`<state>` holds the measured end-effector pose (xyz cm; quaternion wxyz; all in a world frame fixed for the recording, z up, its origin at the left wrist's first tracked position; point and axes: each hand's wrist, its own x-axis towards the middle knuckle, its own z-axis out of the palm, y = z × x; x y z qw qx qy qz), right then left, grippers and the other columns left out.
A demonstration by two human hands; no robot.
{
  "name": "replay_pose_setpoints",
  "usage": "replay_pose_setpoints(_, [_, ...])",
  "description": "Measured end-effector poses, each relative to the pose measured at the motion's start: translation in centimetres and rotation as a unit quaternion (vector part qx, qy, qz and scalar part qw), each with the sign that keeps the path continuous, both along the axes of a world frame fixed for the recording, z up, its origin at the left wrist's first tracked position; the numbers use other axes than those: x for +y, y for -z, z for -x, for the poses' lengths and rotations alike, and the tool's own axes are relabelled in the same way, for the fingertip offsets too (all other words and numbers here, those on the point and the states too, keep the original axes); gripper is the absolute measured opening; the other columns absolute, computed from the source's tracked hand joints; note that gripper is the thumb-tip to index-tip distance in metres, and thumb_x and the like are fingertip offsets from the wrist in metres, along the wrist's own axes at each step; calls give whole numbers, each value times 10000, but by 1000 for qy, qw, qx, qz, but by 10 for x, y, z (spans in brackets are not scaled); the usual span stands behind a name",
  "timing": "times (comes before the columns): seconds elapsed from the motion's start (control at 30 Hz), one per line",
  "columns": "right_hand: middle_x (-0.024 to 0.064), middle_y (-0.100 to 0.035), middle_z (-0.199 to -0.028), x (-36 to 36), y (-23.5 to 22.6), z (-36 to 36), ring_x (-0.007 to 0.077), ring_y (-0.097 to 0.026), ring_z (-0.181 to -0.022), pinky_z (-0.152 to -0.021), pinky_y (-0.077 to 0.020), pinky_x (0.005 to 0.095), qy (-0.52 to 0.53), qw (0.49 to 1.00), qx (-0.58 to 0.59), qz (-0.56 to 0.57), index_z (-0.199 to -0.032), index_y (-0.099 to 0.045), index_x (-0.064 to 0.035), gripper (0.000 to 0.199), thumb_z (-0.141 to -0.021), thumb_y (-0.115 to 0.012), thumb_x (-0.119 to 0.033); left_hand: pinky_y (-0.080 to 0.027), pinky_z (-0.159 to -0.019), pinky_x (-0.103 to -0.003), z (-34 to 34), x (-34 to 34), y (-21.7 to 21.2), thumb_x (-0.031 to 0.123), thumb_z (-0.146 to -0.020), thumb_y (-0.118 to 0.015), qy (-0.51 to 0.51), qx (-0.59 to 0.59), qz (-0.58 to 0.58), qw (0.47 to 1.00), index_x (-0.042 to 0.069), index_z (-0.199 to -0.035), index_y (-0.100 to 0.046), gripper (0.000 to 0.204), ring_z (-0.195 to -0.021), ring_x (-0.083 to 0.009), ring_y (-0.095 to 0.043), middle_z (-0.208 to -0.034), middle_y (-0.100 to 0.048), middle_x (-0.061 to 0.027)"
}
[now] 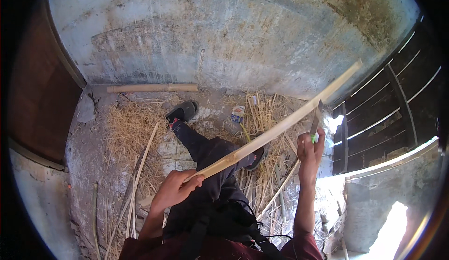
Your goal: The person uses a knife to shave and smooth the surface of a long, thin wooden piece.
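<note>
My left hand [175, 188] is closed round the near end of a long, pale split bamboo strip [280, 128]. The strip slants up and away to the right across my legs, its far end in front of the wall. In my right hand [310, 153] is a knife [317, 118] with a green handle, its blade pointing up and away. The blade stands close beside the strip's right edge; whether they touch I cannot tell.
Shavings [128, 129] and thin strips litter the floor around my feet. A bamboo pole [154, 87] lies along the stained wall [224, 30]. Near my right foot is a small packet [237, 114]. A dark door [39, 82] stands left, a slatted wooden panel [381, 108] right.
</note>
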<state>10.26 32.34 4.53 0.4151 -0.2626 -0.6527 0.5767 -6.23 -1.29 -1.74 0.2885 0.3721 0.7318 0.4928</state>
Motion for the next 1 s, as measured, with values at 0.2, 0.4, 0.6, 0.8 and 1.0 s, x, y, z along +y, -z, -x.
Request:
replay_pose_setpoints(0.2, [66,-656,-1004,-18,37,-23,155,-600,-777,-667,-481,304,-133,975,-69,-161,-1258,-552,-53,345,-984,-734,-159,-433,-559,-367,-13,21,-9,300,-1094,-614,-41,-2,-16,999,10,-1044,-735,318,-572,-198,-612,-676,-630,-115])
replay_pose_setpoints(0.4, [167,-719,-965,-47,10,-3,288,-718,-815,-758,-563,352,-160,927,-107,-321,-1176,-624,-32,292,-937,-788,-68,-385,-548,-354,-20,22,-20,287,-1102,-596,-71,-39,-30,996,9,-1139,-739,315,-571,-153,-515,-691,-608,-89])
replay_pose_setpoints(0.6, [137,-710,-897,-51,10,9,273,-711,-729,-648,-538,382,-156,926,-199,-279,-1188,-622,-37,381,-889,-844,-116,-403,-555,-338,-30,24,-24,248,-1052,-681,-89,-6,-42,995,13,-1153,-728,260,-582,-140,-532,-719,-637,-86])
replay_pose_setpoints(0.8, [183,-682,-853,-38,22,8,414,-690,-728,-644,-539,476,-192,882,-250,-350,-1180,-645,-32,342,-858,-758,-66,-489,-603,-320,-42,33,-29,191,-965,-794,-112,52,-96,988,19,-1136,-712,256,-669,-161,-671,-809,-719,-107])
replay_pose_setpoints(1.0, [201,-703,-899,-36,41,4,431,-697,-746,-653,-564,485,-186,865,-192,-425,-1074,-728,-27,228,-852,-689,-63,-546,-635,-340,-47,34,-24,173,-916,-843,-107,70,-107,986,17,-1127,-708,295,-740,-202,-733,-899,-749,-128])
